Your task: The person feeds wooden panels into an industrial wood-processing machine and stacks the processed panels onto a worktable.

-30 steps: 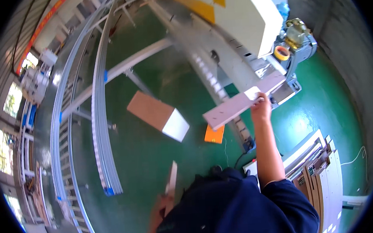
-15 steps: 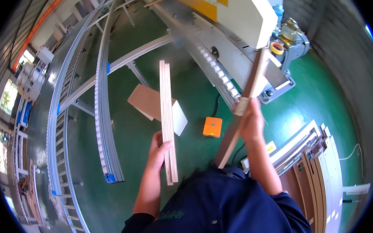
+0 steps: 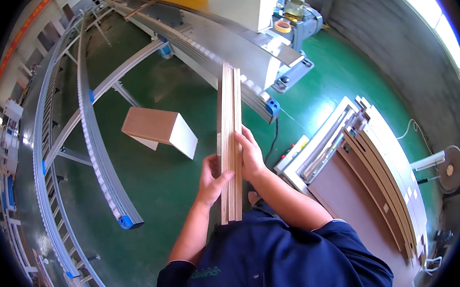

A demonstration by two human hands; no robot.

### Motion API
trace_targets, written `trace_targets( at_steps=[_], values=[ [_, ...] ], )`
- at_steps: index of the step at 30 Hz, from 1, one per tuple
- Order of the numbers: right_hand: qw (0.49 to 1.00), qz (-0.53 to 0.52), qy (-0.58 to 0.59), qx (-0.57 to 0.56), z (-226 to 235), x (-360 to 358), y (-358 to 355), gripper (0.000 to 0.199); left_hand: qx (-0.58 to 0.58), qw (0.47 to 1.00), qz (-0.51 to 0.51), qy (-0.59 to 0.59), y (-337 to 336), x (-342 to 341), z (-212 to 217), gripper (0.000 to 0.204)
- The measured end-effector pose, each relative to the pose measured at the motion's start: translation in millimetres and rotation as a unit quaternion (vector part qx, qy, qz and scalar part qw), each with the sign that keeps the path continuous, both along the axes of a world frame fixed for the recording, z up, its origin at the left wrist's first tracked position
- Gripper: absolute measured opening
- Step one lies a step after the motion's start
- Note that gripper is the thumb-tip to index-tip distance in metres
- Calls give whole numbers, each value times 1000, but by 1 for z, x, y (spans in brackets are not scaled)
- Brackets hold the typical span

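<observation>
A bundle of long, narrow wooden strips point(image 3: 229, 112) stands lengthwise in front of my body, its lower end close to my shirt. The strips are pale on their edges, with a browner face on the left side. My left hand point(image 3: 213, 181) grips the bundle from the left, with the thumb laid across its face. Higher up, my right hand point(image 3: 249, 152) holds the right side, its fingers closed against the strips. Part of the fingers of both hands is hidden behind the wood.
Left of me runs a roller conveyor rail point(image 3: 102, 167). A brown and white panel stool point(image 3: 152, 125) stands on the green floor. Ahead is a large machine point(image 3: 234, 35) with a metal bed. At right, stacked panels point(image 3: 369, 182) lie beside a pale frame point(image 3: 319, 138).
My right hand has brought its strip leftward against the strips in my left hand, so both now hold one bundle. My view has turned to the right.
</observation>
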State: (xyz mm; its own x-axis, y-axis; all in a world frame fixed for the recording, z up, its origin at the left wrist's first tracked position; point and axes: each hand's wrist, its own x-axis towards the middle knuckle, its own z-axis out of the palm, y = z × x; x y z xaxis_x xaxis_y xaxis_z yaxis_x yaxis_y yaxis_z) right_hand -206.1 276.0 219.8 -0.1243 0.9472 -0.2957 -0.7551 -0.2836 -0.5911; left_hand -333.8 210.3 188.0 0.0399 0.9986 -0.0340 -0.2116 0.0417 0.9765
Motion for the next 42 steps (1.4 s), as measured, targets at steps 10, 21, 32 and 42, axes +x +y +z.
trace_targets(
  at_steps=[10, 21, 32, 42],
  values=[
    [991, -130, 17, 12, -13, 75, -48, 61, -22, 985, -156, 62, -17, 64, 14, 65],
    [964, -225, 118, 73, -20, 250, -131, 71, 78, 936, -276, 203, -43, 232, 11, 81],
    [906, -388, -89, -144, -67, 466, -290, 58, 284, 694, -472, 464, -105, 448, -10, 75],
    [857, -457, 90, -219, -172, 578, -319, 30, 473, 510, -557, 454, -78, 610, -74, 71]
  ],
)
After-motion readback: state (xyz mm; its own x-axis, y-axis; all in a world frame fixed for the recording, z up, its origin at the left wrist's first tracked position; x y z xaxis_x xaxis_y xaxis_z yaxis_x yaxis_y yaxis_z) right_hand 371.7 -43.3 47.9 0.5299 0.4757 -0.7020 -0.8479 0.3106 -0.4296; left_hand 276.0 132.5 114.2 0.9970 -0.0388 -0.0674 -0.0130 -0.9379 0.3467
